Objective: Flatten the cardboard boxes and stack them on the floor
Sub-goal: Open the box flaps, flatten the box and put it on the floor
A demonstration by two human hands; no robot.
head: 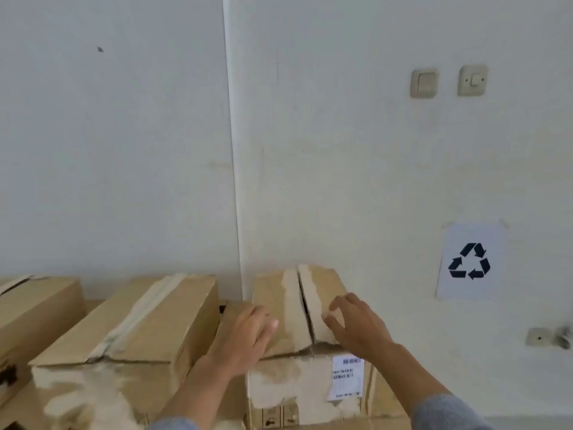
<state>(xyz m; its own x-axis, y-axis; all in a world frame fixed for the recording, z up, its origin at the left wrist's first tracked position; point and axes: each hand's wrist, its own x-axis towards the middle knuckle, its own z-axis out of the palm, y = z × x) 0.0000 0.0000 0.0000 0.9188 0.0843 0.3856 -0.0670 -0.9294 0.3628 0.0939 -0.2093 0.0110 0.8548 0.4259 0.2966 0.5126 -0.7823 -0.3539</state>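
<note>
Recycling symbol on wall sheet (471,261), illegible barcode label (347,378) on box (297,386)

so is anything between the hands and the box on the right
Nothing visible: the left hand and right hand are both already over the top flaps of the right box, either side of its open seam.

A storeroom: taped cardboard boxes (130,324) against a white wall bearing a recycling sign (469,260).

White wall (124,150) bears two switches (424,83) and a recycling sign (470,260).
</note>
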